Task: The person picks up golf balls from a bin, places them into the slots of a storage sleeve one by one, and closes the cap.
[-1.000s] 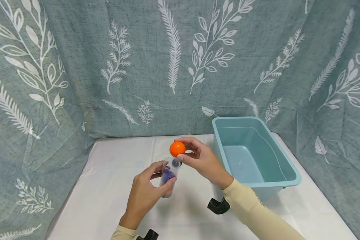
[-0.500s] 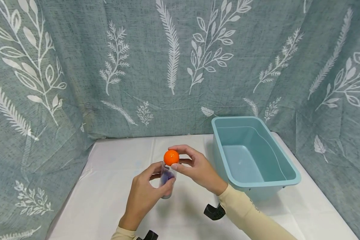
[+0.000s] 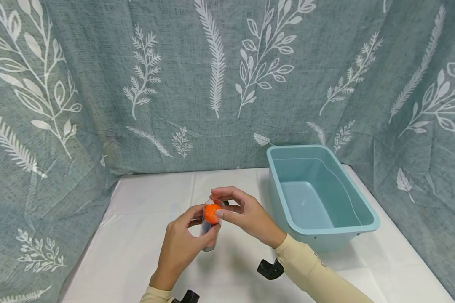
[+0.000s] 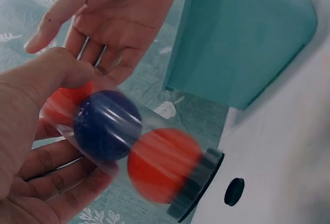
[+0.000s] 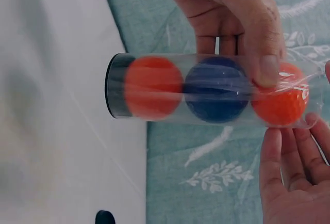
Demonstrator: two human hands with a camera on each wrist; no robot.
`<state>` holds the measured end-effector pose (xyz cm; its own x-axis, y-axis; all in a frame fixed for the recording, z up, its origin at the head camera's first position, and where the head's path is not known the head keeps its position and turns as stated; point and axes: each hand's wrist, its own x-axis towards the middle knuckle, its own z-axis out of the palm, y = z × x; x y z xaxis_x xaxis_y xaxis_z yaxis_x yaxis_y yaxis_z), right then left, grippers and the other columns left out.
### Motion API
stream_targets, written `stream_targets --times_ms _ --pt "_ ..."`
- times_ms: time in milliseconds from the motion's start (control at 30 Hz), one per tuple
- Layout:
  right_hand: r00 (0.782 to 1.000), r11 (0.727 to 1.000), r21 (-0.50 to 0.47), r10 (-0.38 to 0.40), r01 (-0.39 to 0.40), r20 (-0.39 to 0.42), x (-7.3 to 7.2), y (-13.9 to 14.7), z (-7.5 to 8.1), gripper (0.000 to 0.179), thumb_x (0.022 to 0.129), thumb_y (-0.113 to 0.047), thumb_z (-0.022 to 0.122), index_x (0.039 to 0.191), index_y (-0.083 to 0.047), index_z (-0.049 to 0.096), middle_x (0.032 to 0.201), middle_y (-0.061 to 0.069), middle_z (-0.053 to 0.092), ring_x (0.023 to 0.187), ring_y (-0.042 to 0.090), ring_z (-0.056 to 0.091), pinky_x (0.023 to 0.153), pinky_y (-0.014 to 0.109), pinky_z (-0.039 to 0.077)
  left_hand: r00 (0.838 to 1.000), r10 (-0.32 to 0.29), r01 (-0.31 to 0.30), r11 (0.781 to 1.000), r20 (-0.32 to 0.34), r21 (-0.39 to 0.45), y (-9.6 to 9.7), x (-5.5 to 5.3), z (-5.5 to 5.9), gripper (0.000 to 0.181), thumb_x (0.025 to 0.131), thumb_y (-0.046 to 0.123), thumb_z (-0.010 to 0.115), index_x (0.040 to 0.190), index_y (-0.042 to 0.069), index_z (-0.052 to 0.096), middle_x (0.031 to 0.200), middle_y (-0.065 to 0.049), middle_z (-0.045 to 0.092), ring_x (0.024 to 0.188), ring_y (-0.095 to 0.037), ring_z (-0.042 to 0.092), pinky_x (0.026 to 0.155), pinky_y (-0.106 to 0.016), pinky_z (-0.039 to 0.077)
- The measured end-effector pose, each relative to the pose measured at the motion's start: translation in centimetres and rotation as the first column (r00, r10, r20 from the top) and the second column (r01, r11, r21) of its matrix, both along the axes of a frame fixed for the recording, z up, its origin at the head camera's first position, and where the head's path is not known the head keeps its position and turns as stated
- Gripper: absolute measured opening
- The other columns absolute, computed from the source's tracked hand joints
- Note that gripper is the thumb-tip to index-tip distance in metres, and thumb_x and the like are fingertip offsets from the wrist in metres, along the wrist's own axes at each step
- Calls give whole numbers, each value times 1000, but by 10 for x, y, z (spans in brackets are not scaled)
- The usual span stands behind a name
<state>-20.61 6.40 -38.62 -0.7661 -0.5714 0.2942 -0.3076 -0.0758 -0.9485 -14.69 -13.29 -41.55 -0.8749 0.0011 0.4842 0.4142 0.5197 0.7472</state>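
My left hand [image 3: 186, 237] grips a clear plastic tube [image 5: 184, 116] with its thumb across the wall near the open end. Inside, in a row, sit an orange golf ball [image 5: 153, 87] by the black end cap [image 5: 117, 85], a dark blue ball [image 5: 216, 91], and another orange ball [image 5: 283, 102] close to the mouth. My right hand [image 3: 248, 214] is at that mouth, thumb apart from its fingers. In the right wrist view its fingers [image 5: 270, 162] are extended, their tips right at the tube's edge. The tube is tilted, cap end down.
A teal plastic tub [image 3: 288, 198] stands on the white-covered table [image 3: 148, 202], to the right of my hands. On the cloth near the tube lies a small black disc-shaped cap [image 4: 235, 192]. A patterned blue-green curtain [image 3: 197, 92] surrounds the table's back and sides.
My right hand has moved left and down, bringing the upper orange ball from above the rim into the tube's mouth. The left hand and tube have stayed nearly still.
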Motion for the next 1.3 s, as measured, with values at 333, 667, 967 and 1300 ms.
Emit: stream_targets --times_ms 333,667,967,1300 --pt "999 998 28 -48 48 -3 -3 -2 -5 36 101 -21 65 136 -17 60 132 7 62 124 24 58 105 37 48 1000 22 -23 1000 -13 -19 -1 -5 -7 46 79 23 89 120 18 70 109 7 73 91 -11 71 82 -36 60" --pt "993 993 21 -120 120 -10 -15 -2 -16 33 102 -23 64 134 -17 62 130 8 62 121 26 58 102 35 50 998 18 -19 1000 52 17 0 -9 -22 44 80 25 87 118 15 69 106 6 72 93 -11 71 83 -34 59" --pt "978 975 83 -202 205 -45 -32 -2 -34 31 102 -20 63 133 -14 62 129 9 63 116 19 59 102 33 50 991 17 -29 995 136 91 3 -12 -44 45 77 18 89 116 14 68 109 2 71 95 -11 71 87 -32 58" --pt "943 913 238 -309 330 -120 -56 -1 -69 38 96 -15 71 131 -6 62 124 7 64 111 22 64 98 38 53 986 9 -33 989 166 141 3 -12 -63 44 76 10 88 113 15 67 109 3 70 96 -12 71 88 -28 57"
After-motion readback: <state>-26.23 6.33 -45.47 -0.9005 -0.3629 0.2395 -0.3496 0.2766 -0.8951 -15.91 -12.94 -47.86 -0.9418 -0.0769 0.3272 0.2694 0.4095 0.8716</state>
